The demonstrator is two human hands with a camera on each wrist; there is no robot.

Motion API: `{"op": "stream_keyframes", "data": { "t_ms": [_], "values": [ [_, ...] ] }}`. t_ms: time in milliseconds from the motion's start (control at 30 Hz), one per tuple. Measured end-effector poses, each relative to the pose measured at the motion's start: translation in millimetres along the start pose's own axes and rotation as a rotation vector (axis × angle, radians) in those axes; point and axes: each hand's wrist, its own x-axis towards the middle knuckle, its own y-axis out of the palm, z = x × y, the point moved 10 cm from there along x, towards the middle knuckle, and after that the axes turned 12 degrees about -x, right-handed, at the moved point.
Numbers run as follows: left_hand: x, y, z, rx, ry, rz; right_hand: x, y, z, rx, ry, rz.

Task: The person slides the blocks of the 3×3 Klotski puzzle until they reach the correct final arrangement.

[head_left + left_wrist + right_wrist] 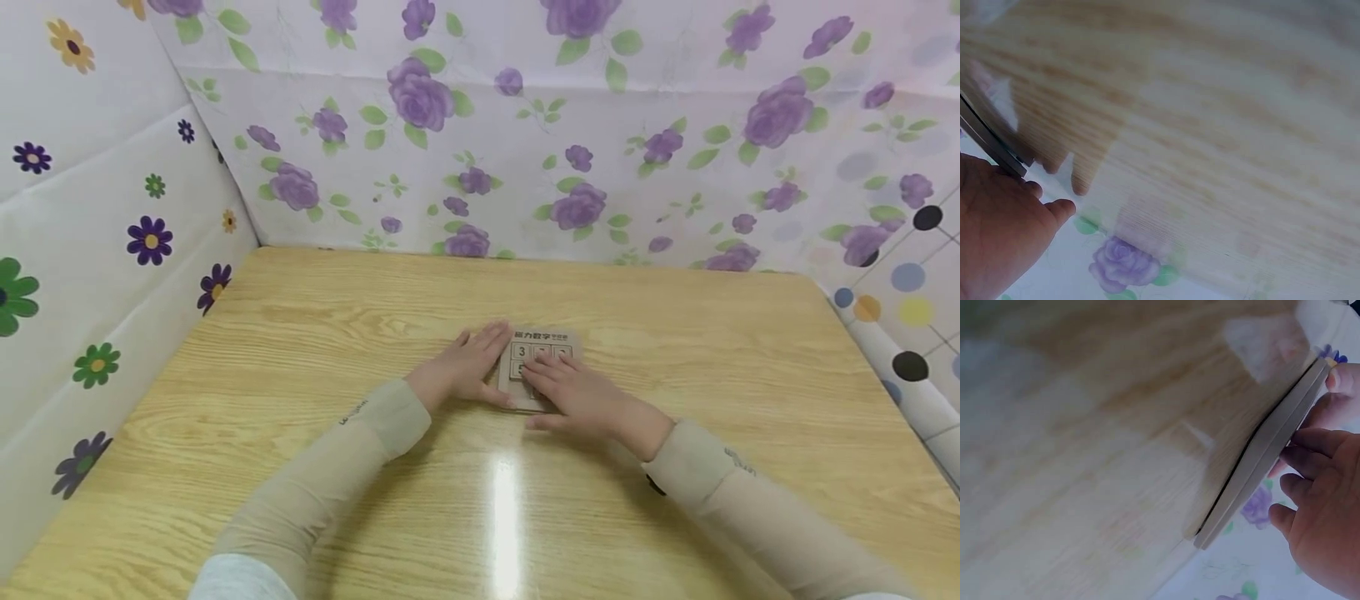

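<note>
A number sliding puzzle (521, 392) lies flat on the wood-grain tabletop (300, 333), just right of the middle of the head view and a little below its centre. Dark Chinese lettering runs along its upper edge, and a tile marked 3 (522, 352) sits above one marked 5 (517, 369), which is partly covered. The left hand (471, 367) rests along the puzzle's left edge, fingers extended and thumb held apart from them, near the lower left corner. The right hand (581, 400) reaches over the puzzle from the lower right, its fingers nearly straight on the tiles and its thumb apart below; neither hand is clamped on anything. Beige sleeves (322, 475) come in from both lower corners. A purple-rose cloth (675, 83) fills the top of the frame, with a daisy-patterned cloth (75, 250) at left
</note>
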Motion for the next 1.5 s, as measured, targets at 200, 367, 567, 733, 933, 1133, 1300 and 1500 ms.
{"op": "stream_keyframes", "data": {
  "t_ms": [200,367,567,733,933,1133,1300,1500],
  "values": [
    [-0.3,-1.9,0.8,0.013,-0.006,-0.007,-6.0,-3.5,11.6,-0.033,-0.044,-0.013],
    [-0.9,-3.0,1.1,0.019,-0.004,-0.01,-9.6,-6.4,19.6,-0.04,-0.066,-0.009],
    [-2.0,-0.9,-0.6,0.019,0.005,-0.008,-7.3,-7.7,16.2,0.002,-0.06,-0.007],
    [-1.7,0.7,0.0,0.022,0.001,-0.004,3.6,-7.3,3.1,0.011,-0.017,-0.021],
    [1.0,2.8,1.6,0.036,-0.002,-0.001,14.4,-6.2,-9.7,-0.002,0.026,-0.008],
    [3.1,3.8,1.5,0.039,-0.004,0.0,11.5,-5.2,-7.8,-0.029,0.014,0.005],
    [2.8,2.3,2.4,0.038,-0.011,0.003,4.1,-6.4,1.6,-0.013,-0.015,0.003],
    [3.5,1.8,1.1,0.049,-0.006,0.009,-2.0,-5.8,0.4,0.004,-0.007,-0.015]
  ]
}}
